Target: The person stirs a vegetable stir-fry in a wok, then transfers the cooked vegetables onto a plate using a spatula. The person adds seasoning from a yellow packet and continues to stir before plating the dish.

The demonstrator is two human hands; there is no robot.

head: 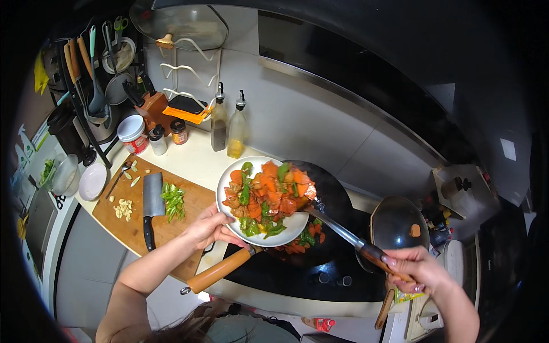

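Observation:
My left hand grips the near-left rim of a white plate, holding it over the left part of a black wok. Sliced carrot, green pepper and browned pieces of food are heaped on the plate. My right hand is closed around the wooden handle of a metal spatula; its blade is at the plate's right edge, mostly hidden by food. More carrot and green pepper lie in the wok below. The wok's wooden handle points toward me on the left.
On the wooden cutting board are a cleaver, sliced green pepper and chopped garlic. Two oil bottles stand by the wall. A lidded pan sits right of the wok, on the black cooktop.

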